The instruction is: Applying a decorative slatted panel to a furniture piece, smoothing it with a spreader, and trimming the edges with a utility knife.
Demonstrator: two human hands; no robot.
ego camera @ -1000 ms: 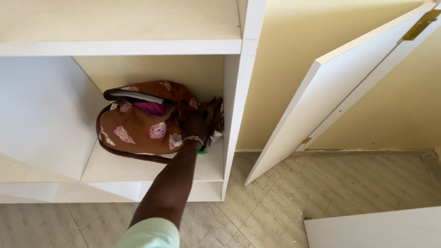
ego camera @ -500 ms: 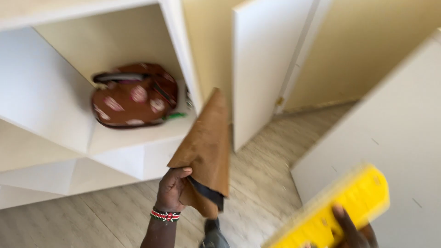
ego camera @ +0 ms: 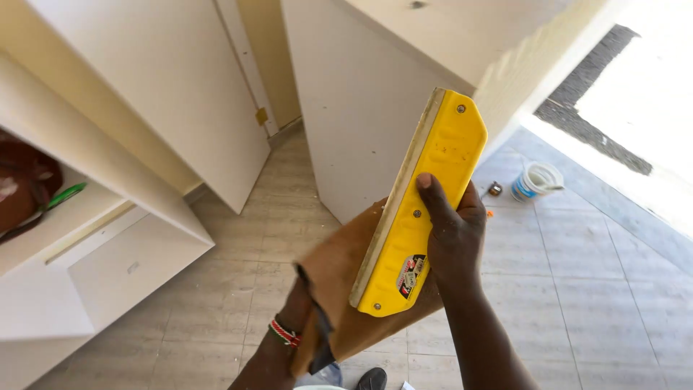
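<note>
My right hand (ego camera: 451, 231) grips a long yellow sanding block (ego camera: 422, 198) and holds it upright in front of me. Behind the block, my left hand (ego camera: 299, 318) holds a folded brown sheet of sandpaper (ego camera: 339, 278) by its lower edge; most of that hand is hidden by the sheet. A beaded band circles the left wrist. The block's lower end overlaps the brown sheet.
A white shelf unit (ego camera: 94, 245) stands at the left with a brown patterned bag (ego camera: 22, 188) and a green pen inside. White cabinet panels (ego camera: 361, 94) lean ahead. A small white tub (ego camera: 535, 180) sits on the tiled floor at the right.
My left hand drew the brown sheet out of the bag and away from the shelf. My right hand brought the yellow block up against it. My view swung right.
</note>
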